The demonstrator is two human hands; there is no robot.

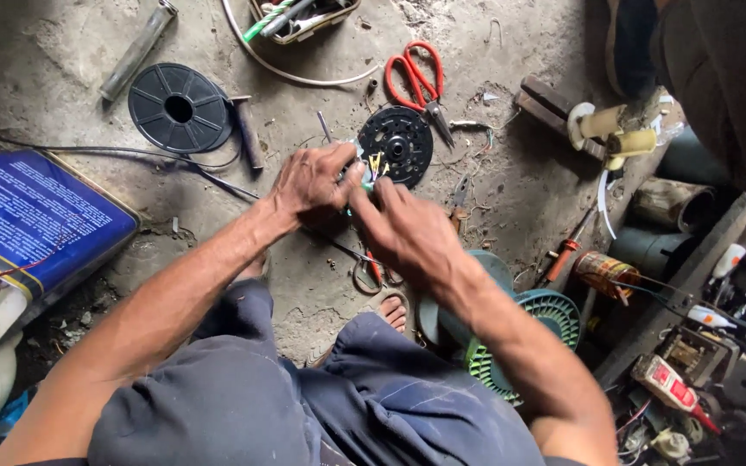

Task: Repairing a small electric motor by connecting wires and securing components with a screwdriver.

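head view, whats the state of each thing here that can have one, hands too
left hand: closed, pinching small wires
right hand: closed on the same wires
black round motor part: flat on the floor, wires sticking out
red scissors: lying slightly open
black spool: flat, empty
blue tin: lying on its side

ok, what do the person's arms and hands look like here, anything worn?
Both arms are bare to above the elbow: no sleeves in view, no gloves, watch or rings visible. The left hand and right hand look lean, sinewy and grimy. Below them, dusty blue-grey trousers.
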